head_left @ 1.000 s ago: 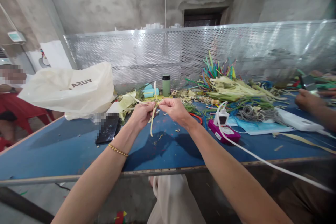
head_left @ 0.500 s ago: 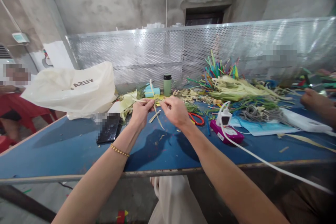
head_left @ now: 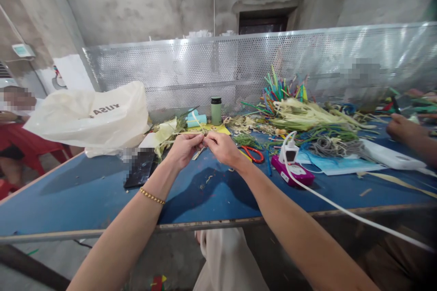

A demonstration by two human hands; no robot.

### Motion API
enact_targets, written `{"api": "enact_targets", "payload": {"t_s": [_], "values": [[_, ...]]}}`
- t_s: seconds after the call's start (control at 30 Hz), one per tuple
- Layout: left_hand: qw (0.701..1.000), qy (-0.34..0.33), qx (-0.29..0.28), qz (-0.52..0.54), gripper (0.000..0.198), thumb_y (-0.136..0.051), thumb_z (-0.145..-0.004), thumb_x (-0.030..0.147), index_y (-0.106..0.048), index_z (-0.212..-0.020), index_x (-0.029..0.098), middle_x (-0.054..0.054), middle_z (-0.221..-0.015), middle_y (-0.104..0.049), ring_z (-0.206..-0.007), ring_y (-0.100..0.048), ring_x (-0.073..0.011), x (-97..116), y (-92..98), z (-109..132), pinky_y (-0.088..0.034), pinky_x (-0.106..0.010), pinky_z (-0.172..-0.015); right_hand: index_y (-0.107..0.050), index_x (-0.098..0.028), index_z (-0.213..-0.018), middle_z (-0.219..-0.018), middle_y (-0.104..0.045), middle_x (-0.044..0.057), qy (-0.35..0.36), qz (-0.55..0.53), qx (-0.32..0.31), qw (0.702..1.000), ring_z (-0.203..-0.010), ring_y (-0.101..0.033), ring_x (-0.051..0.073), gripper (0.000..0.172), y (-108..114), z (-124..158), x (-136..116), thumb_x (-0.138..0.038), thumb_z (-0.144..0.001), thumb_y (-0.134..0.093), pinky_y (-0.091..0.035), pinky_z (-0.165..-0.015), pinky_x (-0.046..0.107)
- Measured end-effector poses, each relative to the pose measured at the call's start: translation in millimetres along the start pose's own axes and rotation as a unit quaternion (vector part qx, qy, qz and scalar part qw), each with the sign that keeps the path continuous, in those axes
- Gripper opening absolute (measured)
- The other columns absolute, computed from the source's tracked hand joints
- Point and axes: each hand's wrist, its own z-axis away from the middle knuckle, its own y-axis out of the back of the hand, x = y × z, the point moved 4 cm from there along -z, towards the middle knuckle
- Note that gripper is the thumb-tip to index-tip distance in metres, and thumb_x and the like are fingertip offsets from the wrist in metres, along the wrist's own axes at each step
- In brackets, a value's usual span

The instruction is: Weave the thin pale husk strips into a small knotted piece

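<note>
My left hand (head_left: 184,151) and my right hand (head_left: 222,149) meet above the blue table, fingertips touching. Both are closed in a pinch on a thin pale husk strip (head_left: 197,123), whose end sticks up behind the left fingers. The part between the fingertips is mostly hidden. Behind the hands lies yellow paper (head_left: 223,129). Red-handled scissors (head_left: 255,155) rest just right of my right hand. Left of my left hand are pale husk pieces (head_left: 166,132) and a dark phone-like slab (head_left: 139,170).
A white bag (head_left: 88,111) stands left, a green bottle (head_left: 216,111) at the back. To the right are piled husks (head_left: 300,112), cord coils (head_left: 336,148), a purple socket block (head_left: 295,173) with a white cable, and a blue mask (head_left: 344,166). A co-worker's hand (head_left: 404,129) shows far right.
My hands have come together, the right moving left toward the left fingertips. The long strip end that hung below them no longer shows. The view has shifted slightly.
</note>
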Motion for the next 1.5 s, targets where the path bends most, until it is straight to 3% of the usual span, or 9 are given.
{"api": "enact_targets", "payload": {"t_s": [0.17, 0.33, 0.5, 0.8, 0.9, 1.0, 1.17, 1.33, 1.5], "values": [[0.998, -0.034, 0.019, -0.043, 0.018, -0.077, -0.065, 0.023, -0.065, -0.061, 0.009, -0.002, -0.055, -0.057, -0.049, -0.046, -0.0068, 2.3, 2.5, 0.9, -0.034, -0.022, -0.051, -0.049, -0.017, -0.06, -0.058, -0.048, -0.002, 0.006, 0.006, -0.001, 1.0, -0.059, -0.041, 0.011, 0.027, -0.3, 0.0, -0.4, -0.022, -0.087, -0.049, -0.028, -0.059, 0.024], [0.999, -0.032, 0.008, -0.002, 0.02, -0.078, -0.062, 0.022, -0.063, -0.061, 0.01, 0.0, -0.057, -0.054, -0.05, -0.044, -0.0057, 2.0, 0.8, 1.3, -0.034, -0.021, -0.05, -0.051, -0.017, -0.061, -0.057, -0.046, -0.002, 0.022, -0.019, -0.01, 1.0, -0.058, -0.039, 0.011, 0.026, 0.1, 1.7, -2.6, -0.021, -0.087, -0.047, -0.026, -0.058, 0.024], [0.998, -0.01, 0.042, 0.049, 0.019, -0.079, -0.059, 0.02, -0.064, -0.062, 0.009, 0.001, -0.055, -0.054, -0.047, -0.043, -0.0051, 0.5, 1.5, 1.1, -0.032, -0.019, -0.047, -0.045, -0.017, -0.059, -0.057, -0.041, -0.003, 0.038, -0.011, -0.002, 0.999, -0.057, -0.036, 0.01, 0.027, -0.4, 1.3, -4.4, -0.02, -0.086, -0.048, -0.024, -0.058, 0.025], [0.997, -0.032, 0.053, 0.054, 0.023, -0.081, -0.059, 0.023, -0.062, -0.062, 0.01, 0.002, -0.056, -0.052, -0.049, -0.043, -0.0049, 2.6, 5.8, -0.4, -0.031, -0.02, -0.048, -0.043, -0.017, -0.058, -0.058, -0.043, -0.003, 0.071, 0.004, 0.004, 0.997, -0.057, -0.037, 0.01, 0.029, -1.9, 2.1, -6.7, -0.02, -0.086, -0.049, -0.026, -0.058, 0.024], [0.998, -0.053, 0.027, -0.001, 0.024, -0.079, -0.063, 0.026, -0.059, -0.061, 0.012, 0.002, -0.056, -0.051, -0.049, -0.043, -0.0053, 5.5, 5.4, 0.8, -0.031, -0.021, -0.048, -0.048, -0.017, -0.058, -0.059, -0.046, -0.001, 0.087, 0.026, 0.046, 0.995, -0.058, -0.039, 0.01, 0.033, 7.0, 2.0, -6.9, -0.03, -0.089, -0.05, -0.028, -0.058, 0.025], [0.995, -0.051, -0.015, -0.083, 0.023, -0.076, -0.068, 0.03, -0.061, -0.064, 0.012, 0.001, -0.058, -0.053, -0.049, -0.043, -0.0064, 4.7, 1.5, 3.4, -0.03, -0.021, -0.047, -0.057, -0.016, -0.066, -0.068, -0.056, 0.002, 0.072, 0.01, 0.145, 0.987, -0.062, -0.046, 0.011, 0.029, 23.4, 0.8, -3.7, -0.035, -0.088, -0.052, -0.034, -0.062, 0.025], [0.976, -0.03, -0.073, -0.204, 0.023, -0.073, -0.07, 0.033, -0.065, -0.068, 0.012, -0.002, -0.06, -0.057, -0.05, -0.045, -0.0085, 0.0, -4.8, 5.8, -0.03, -0.023, -0.047, -0.063, -0.015, -0.069, -0.062, -0.061, 0.002, 0.004, -0.105, 0.052, 0.993, -0.057, -0.051, 0.012, 0.022, 21.7, -5.2, 9.0, -0.032, -0.081, -0.059, -0.037, -0.056, 0.024], [0.977, -0.023, -0.061, -0.205, 0.022, -0.074, -0.067, 0.03, -0.07, -0.077, 0.011, -0.003, -0.06, -0.058, -0.049, -0.042, -0.0077, 0.8, -3.3, 4.1, -0.029, -0.023, -0.047, -0.064, -0.014, -0.066, -0.057, -0.06, 0.002, -0.04, -0.124, 0.064, 0.989, -0.053, -0.051, 0.012, 0.027, 19.0, -6.1, 16.6, -0.038, -0.078, -0.062, -0.036, -0.051, 0.024], [0.982, -0.026, -0.053, -0.181, 0.022, -0.074, -0.067, 0.031, -0.069, -0.067, 0.01, -0.004, -0.06, -0.058, -0.048, -0.04, -0.0069, -0.1, -5.4, 3.6, -0.027, -0.023, -0.045, -0.061, -0.015, -0.065, -0.058, -0.058, 0.001, -0.036, -0.173, 0.065, 0.982, -0.051, -0.049, 0.011, 0.024, 16.9, -5.8, 11.2, -0.036, -0.077, -0.064, -0.037, -0.051, 0.024]]}}
